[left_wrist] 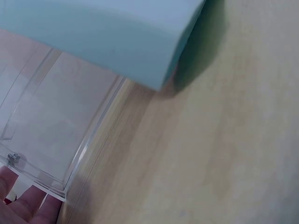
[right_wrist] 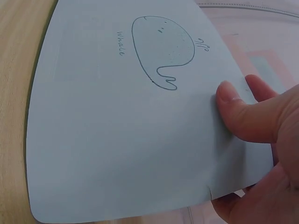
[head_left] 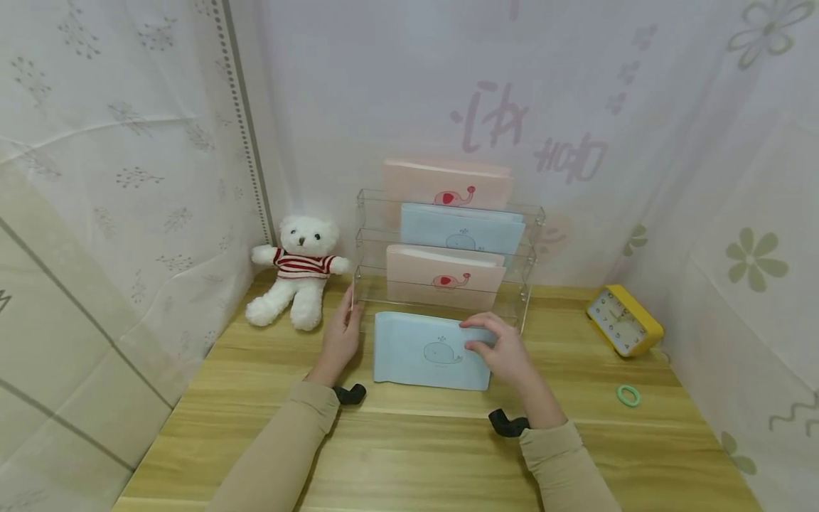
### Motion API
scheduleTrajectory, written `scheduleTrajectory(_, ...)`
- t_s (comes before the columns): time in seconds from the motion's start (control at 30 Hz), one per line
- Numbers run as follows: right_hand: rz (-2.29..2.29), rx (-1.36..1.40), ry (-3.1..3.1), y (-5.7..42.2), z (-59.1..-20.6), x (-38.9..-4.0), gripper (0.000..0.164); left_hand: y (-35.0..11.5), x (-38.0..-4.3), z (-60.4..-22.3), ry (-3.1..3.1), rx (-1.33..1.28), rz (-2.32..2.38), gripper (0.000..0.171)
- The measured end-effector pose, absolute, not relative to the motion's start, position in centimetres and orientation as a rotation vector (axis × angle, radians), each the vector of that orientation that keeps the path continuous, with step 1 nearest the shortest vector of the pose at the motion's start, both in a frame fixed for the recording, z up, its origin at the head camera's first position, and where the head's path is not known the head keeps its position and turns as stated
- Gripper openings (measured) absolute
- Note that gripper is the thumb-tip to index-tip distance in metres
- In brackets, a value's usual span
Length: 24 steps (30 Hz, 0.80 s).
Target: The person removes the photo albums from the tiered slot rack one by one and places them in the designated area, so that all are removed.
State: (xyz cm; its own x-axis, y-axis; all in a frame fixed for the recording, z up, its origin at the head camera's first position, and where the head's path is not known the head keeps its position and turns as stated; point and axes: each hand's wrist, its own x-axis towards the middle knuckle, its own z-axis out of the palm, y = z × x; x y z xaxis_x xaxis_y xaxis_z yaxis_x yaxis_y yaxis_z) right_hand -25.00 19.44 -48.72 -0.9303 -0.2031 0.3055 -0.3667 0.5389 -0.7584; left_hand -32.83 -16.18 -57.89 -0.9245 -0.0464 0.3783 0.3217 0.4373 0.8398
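My right hand (head_left: 505,352) pinches the upper right corner of a light blue notebook (head_left: 416,355) with a whale drawing, thumb on its front. The right wrist view shows the thumb (right_wrist: 247,114) on the cover below the word "whale". The notebook is tilted in front of a clear acrylic rack (head_left: 531,263). At the rack's left side, my left hand (head_left: 341,334) grips the lower edge; its fingers (left_wrist: 30,203) lie along the clear panel in the left wrist view. Standing in the rack's tiers are a pink elephant notebook (head_left: 409,281), a blue whale notebook (head_left: 422,220) and another pink one (head_left: 409,181).
A white teddy bear (head_left: 303,267) in a striped sweater sits left of the rack. To the right are a yellow alarm clock (head_left: 623,320) and a small green ring (head_left: 628,396) on the wooden table (head_left: 409,469). Patterned curtains (head_left: 320,107) hang behind and at both sides.
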Motion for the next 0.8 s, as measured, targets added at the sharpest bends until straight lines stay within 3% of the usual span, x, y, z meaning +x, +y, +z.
scheduleTrajectory(0.1, 1.317, 0.504, -2.601, 19.6, -48.7, -25.0, 0.036, -15.9, -32.3, -57.1, -2.352, -0.218, -1.505, 0.061)
scheduleTrajectory(0.5, 1.229, 0.502, -2.676, 19.9, -48.8, -25.0, 0.039, -17.0, -34.8, -60.6, -2.362, -0.218, -1.442, 0.060)
scheduleTrajectory(0.8, 1.078, 0.479, -2.884, 19.7, -49.5, -25.0, 0.043, -16.2, -32.8, -57.6, -2.374, -0.196, -1.514, 0.062)
